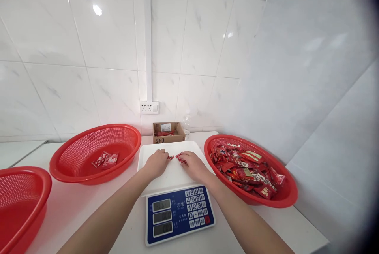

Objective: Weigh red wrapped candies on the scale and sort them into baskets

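My left hand (159, 162) is closed, its fingers pinching a small red wrapper piece (171, 158) over the white pan of a digital scale (189, 148). Close beside it, my right hand (192, 164) is also closed, gripping a small red packet (181, 158). A narrow gap shows between the two red pieces; whether they are parts of one packet I cannot tell. The scale's blue panel (180, 211) with keypad and displays lies nearest me. To the right, a red plastic basket (288, 196) is heaped with red snack packets (245, 169).
On the left, another red basket (130, 133) holds a few red-and-white packets (108, 160), and a further red basket (23, 222) is cut off by the frame edge. Behind the scale stand a cardboard box (170, 139) and a clear plastic bottle (186, 123), near a wall socket (149, 107).
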Motion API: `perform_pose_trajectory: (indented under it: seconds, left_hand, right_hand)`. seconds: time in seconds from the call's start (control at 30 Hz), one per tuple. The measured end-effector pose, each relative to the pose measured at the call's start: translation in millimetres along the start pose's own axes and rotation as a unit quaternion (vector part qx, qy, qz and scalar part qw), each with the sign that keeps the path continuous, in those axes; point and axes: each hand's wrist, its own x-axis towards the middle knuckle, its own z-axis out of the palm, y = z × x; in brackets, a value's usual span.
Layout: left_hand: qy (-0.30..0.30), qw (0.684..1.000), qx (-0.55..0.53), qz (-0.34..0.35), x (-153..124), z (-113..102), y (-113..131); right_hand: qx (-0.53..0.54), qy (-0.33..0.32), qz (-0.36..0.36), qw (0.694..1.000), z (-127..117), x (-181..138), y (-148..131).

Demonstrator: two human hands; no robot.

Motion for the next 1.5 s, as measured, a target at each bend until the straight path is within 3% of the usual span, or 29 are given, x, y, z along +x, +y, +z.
perform_pose_trajectory:
  seconds: [0.17, 0.33, 0.5, 0.67, 0.83, 1.03, 1.23, 1.5]
  left_hand:
    - [-0.015, 0.993, -0.118, 0.011, -1, -5, 1]
    - [-0.078, 0.961, -0.265, 0.025, -7, -15, 4]
    - [-0.068, 0.943, -0.326, -0.004, -10, -18, 6]
    - [-0.046, 0.953, -0.297, -0.032, -11, -16, 6]
    - [-0.038, 0.979, -0.196, -0.047, -9, -10, -6]
    - [0.01, 0.994, -0.096, -0.052, -3, -5, -14]
    - [0.007, 0.997, -0.077, 0.009, 1, 0, -6]
    - [0.021, 0.994, -0.104, 0.018, 9, 3, -6]
  right_hand:
    - [0.09, 0.036, 0.006, 0.995, -10, 5, -9]
    - [0.234, -0.028, 0.058, 0.97, -22, 13, -25]
    - [0.253, 0.043, 0.1, 0.961, -18, 20, -31]
    - [0.166, 0.038, 0.112, 0.979, -8, 23, -26]
    - [0.093, 0.061, 0.086, 0.99, -13, 10, -11]
    - [-0.054, -0.05, 0.065, 0.995, -18, -5, -3]
    - [-0.062, -0.057, 0.045, 0.995, -16, -5, -2]
    - [-0.039, -0.047, 0.011, 0.998, -8, -1, -3]
